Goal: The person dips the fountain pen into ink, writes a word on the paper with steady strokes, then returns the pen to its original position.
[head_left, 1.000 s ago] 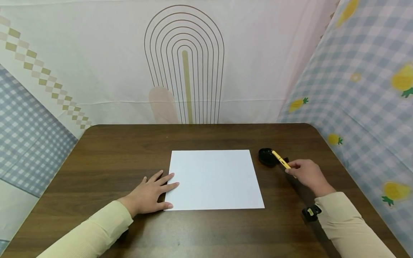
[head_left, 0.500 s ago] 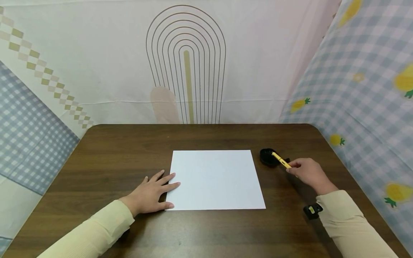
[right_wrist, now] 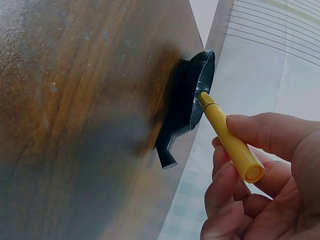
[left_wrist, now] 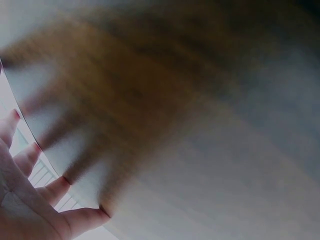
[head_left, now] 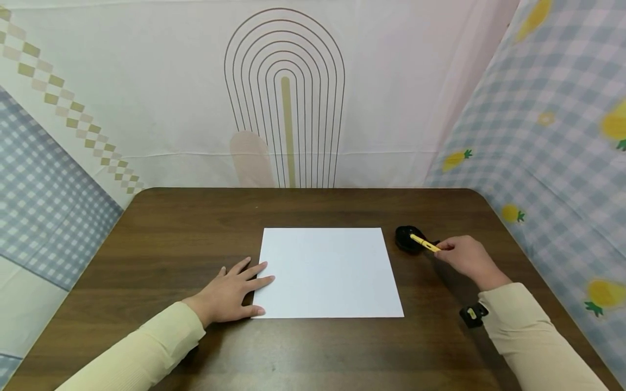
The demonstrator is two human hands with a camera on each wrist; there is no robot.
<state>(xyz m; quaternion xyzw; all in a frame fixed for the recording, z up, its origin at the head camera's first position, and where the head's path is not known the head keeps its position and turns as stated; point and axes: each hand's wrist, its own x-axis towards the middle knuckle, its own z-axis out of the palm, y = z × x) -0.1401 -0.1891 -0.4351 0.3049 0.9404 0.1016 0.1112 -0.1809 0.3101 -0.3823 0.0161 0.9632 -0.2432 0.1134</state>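
A white sheet of paper (head_left: 332,271) lies flat on the table. My left hand (head_left: 230,293) rests on its left edge with fingers spread; the left wrist view shows the fingers (left_wrist: 52,192) and a blurred tabletop. My right hand (head_left: 467,258) pinches a yellow pen (head_left: 425,243) between thumb and fingers. Its front end reaches into a small black dish (head_left: 405,244) with a short handle, right of the paper. In the right wrist view the pen (right_wrist: 230,142) slants into the dish (right_wrist: 192,95); its tip is hidden inside.
The dark wooden table (head_left: 318,353) has rounded far corners. Behind it hangs a white cloth (head_left: 391,108) with arch lines. A checked cloth (head_left: 538,163) with pineapples hangs along the right side.
The pen's front end has shifted from the dish's right part toward its middle, and the pen lies at a flatter slant. The view has drifted slightly. My left hand stays on the paper.
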